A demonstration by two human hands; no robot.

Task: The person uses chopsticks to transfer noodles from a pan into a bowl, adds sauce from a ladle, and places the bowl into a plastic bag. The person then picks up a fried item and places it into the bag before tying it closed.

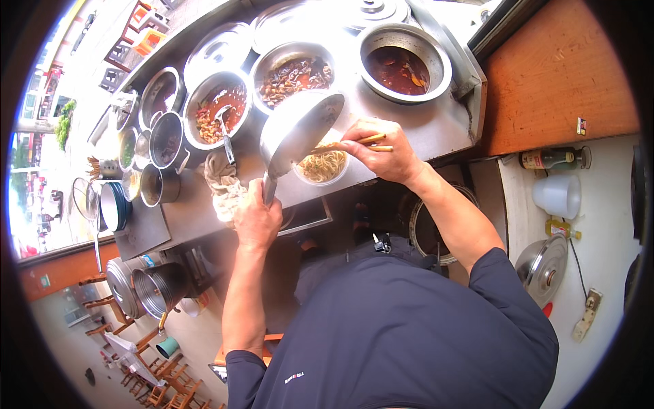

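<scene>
My left hand (257,219) is closed on the handle of a steel wok (299,135), which is tilted on its side over a bowl. In my right hand (380,148) is a pair of wooden chopsticks (378,143), their tips partly hidden by the wok's rim. Noodles (323,167) lie in the white bowl (327,182) below, near the counter's front edge. A crumpled cloth (222,186) rests left of the wok, close to my left hand. Behind the wok sits a pot of dark chopped food (296,76).
On the steel counter (352,179) stand a pot of red broth (398,69), a pot with a ladle (223,120), smaller pots and stacked bowls (115,207). A strainer (86,197) lies at the left. A lid (544,271) and bottles are at the right.
</scene>
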